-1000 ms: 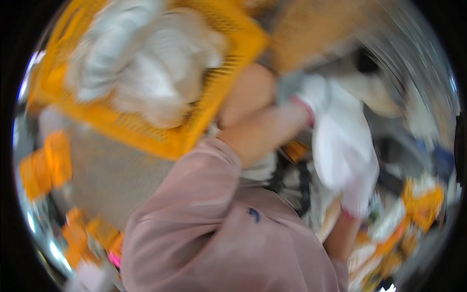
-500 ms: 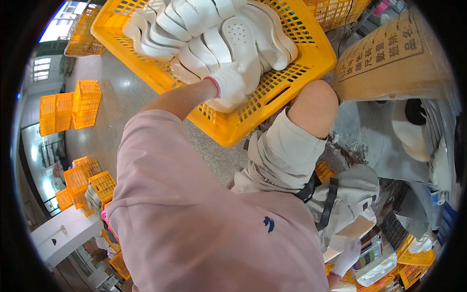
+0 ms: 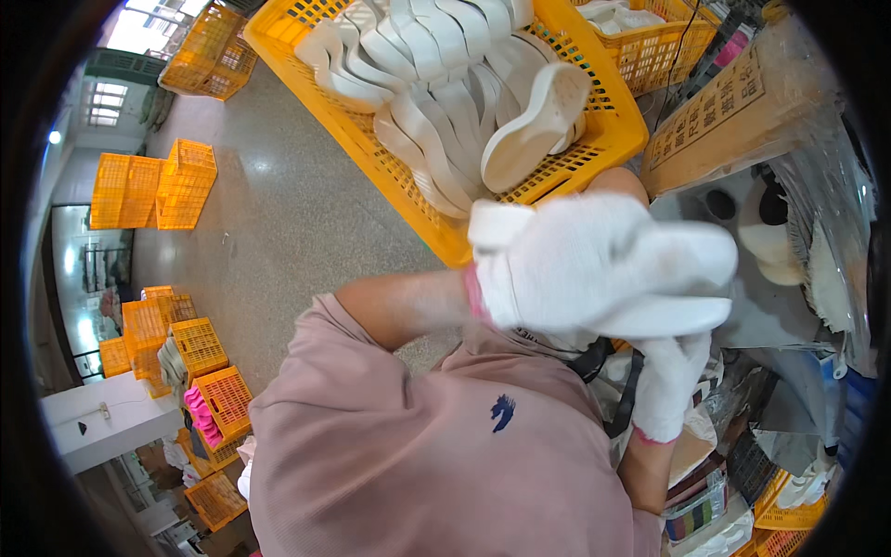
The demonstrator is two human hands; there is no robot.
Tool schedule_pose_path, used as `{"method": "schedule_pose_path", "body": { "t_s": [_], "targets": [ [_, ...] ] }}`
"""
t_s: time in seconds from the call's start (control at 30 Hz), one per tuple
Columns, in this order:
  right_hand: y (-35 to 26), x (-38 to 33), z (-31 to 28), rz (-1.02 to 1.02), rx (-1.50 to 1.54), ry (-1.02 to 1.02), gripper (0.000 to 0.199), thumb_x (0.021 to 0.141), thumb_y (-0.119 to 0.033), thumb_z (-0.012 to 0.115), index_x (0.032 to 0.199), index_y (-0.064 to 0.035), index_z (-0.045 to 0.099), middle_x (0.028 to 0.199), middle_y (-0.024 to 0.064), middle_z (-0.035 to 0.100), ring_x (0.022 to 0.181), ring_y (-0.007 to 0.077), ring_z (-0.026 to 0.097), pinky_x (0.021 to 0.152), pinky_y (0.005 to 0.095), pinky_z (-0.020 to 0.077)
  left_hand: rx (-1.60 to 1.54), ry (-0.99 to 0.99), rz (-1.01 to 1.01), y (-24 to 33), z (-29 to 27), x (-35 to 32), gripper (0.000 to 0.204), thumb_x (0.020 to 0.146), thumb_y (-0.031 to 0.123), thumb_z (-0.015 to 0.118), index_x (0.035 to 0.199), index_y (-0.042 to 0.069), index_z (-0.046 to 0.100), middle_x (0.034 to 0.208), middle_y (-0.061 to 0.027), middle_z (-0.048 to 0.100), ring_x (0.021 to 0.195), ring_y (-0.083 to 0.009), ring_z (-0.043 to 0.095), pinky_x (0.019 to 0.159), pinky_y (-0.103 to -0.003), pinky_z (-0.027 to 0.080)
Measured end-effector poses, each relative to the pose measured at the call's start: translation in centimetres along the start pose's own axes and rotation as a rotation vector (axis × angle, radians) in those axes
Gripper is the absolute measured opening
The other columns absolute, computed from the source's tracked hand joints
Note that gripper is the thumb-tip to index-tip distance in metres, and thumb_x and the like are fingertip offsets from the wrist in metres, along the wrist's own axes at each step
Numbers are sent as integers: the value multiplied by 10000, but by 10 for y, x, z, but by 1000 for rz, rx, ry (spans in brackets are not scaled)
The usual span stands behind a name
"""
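White gloves with pink cuffs cover both hands. My left hand [image 3: 566,260] reaches in from the left and is closed around a white foam shoe sole [image 3: 682,317], smeared by motion. My right hand [image 3: 670,385] is just below, its fingers at the sole's lower edge; the grip is partly hidden, so I cannot tell if it holds it. Beyond them is a yellow plastic crate [image 3: 362,153], tilted in view. Rows of wavy white soles [image 3: 432,42] stand packed on edge in it, and one loose sole [image 3: 534,130] lies slanted on top at the right.
A cardboard box [image 3: 710,111] with plastic wrap stands at the right. A second yellow crate [image 3: 650,51] holds white pieces behind it. Stacked yellow crates [image 3: 125,190] stand on the grey floor [image 3: 278,213] at the left, with more crates [image 3: 200,343] lower down.
My left hand has come out of the crate toward my body, carrying a white sole. My right hand has risen from the lower right to meet it. The view has shifted.
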State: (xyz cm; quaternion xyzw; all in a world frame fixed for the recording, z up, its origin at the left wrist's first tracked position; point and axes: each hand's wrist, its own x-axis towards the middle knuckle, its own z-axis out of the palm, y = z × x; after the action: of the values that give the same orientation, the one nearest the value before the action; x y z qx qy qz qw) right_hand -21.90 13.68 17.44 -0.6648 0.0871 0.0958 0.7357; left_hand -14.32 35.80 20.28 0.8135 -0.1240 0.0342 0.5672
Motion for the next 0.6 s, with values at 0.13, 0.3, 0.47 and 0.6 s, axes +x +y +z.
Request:
{"method": "schedule_pose_path", "body": {
  "t_s": [0.13, 0.3, 0.47, 0.6],
  "targets": [
    [10, -36, -23, -367, -501, -286, 551, 702, -215, 912, 1174, 1, 727, 1091, 124, 759, 972, 246, 726, 878, 383, 570, 492, 321, -22, -21, -31, 55, 358, 926, 387, 724, 1123, 92, 678, 869, -169, 714, 822, -392, 716, 732, -485, 581],
    [16, -71, -79, -275, -391, 95, 477, 737, -201, 877, 1157, -27, 732, 1114, 137, 736, 1058, 291, 696, 939, 428, 542, 770, 372, 100, -109, -72, 101, 430, 910, 394, 738, 1164, 53, 674, 1074, -225, 691, 1018, -432, 679, 883, -505, 567],
    [-4, -100, -110, -234, -621, 125, 419, 795, -133, 818, 1196, -46, 733, 1188, 151, 715, 1180, 324, 654, 1031, 454, 510, 9, -235, 137, -70, 62, 42, 328, 978, 350, 727, 1138, 63, 710, 1061, -82, 736, 955, -145, 679, 857, -361, 552],
    [13, -105, -121, -521, -894, -108, 387, 842, -79, 772, 1227, -62, 735, 1248, 162, 697, 1277, 351, 620, 1104, 474, 485, -895, -674, -588, -39, 199, 14, 422, 1086, 422, 570, 1295, 72, 677, 1183, -46, 727, 1094, -141, 680, 908, -375, 584]
  ]
}}
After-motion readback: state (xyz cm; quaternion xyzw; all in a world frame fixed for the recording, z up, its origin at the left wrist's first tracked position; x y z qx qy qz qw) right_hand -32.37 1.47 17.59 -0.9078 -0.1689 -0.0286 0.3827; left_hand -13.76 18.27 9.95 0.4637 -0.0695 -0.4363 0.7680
